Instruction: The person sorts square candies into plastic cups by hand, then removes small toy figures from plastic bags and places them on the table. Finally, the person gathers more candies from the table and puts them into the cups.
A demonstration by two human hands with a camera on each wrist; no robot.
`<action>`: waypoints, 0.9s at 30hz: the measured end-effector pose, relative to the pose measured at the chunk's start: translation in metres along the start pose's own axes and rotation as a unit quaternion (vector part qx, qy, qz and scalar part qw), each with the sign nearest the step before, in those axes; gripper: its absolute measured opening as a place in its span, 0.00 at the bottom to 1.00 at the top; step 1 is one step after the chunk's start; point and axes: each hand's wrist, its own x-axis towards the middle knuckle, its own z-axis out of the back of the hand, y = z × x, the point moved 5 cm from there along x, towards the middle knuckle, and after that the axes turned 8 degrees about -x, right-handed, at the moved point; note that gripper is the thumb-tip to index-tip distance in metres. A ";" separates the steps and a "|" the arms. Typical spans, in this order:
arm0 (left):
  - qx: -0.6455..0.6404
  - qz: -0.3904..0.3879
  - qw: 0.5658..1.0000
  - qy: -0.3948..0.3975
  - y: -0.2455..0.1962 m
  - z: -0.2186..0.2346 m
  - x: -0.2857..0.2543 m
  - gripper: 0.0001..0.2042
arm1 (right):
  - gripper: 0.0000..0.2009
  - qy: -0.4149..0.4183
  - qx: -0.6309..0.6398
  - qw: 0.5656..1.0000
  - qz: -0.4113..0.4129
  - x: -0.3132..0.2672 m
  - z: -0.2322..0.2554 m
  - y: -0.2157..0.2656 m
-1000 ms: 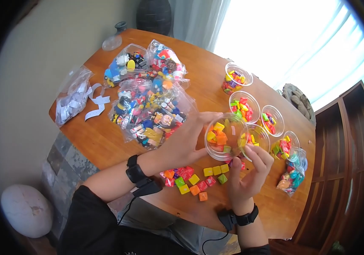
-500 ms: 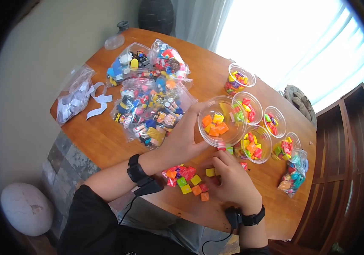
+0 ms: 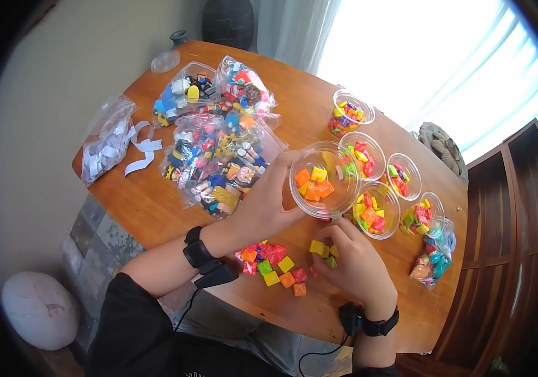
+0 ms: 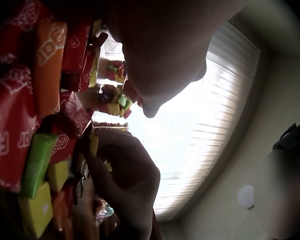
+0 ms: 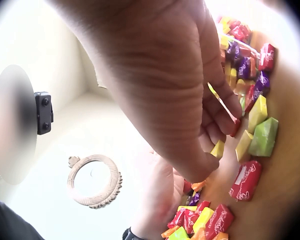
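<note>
My left hand [image 3: 268,200] grips a clear round cup [image 3: 343,200] above the table, with orange and yellow wrapped candies [image 3: 322,188] inside. Below and right of it, my right hand [image 3: 362,267] reaches down to the tabletop, fingers curled. In the right wrist view its thumb and fingers pinch a yellow candy [image 5: 218,149]; a green candy [image 5: 264,137], more yellow ones and a red candy [image 5: 245,181] lie beside them. Loose candies [image 3: 271,254] are heaped left of the right hand. The left wrist view shows the right hand [image 4: 127,175] close behind large candies [image 4: 50,70].
Several clear cups of candies [image 3: 379,231] stand along the right side of the table [image 3: 401,301]. Bags of small figures [image 3: 219,157] cover the left middle, beside a bag of white strips [image 3: 107,151]. Another bag [image 3: 431,262] lies at the right edge, near a wooden shelf [image 3: 501,251].
My right hand has left the cup's rim, moved down to the loose candies and taken hold of a yellow one. The cup in my left hand has shifted slightly up and left.
</note>
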 end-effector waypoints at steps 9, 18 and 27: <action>0.028 -0.006 1.000 -0.007 0.009 -0.001 0.000 0.44 | 0.13 0.041 -0.026 0.999 -0.023 -0.008 0.000 -0.007; 0.006 0.004 1.000 0.014 0.005 -0.002 0.001 0.38 | 0.12 0.051 -0.071 0.993 -0.083 -0.015 0.012 -0.002; 0.039 -0.001 0.999 0.004 0.010 -0.002 -0.001 0.47 | 0.14 0.031 -0.150 0.982 -0.108 -0.021 0.012 0.002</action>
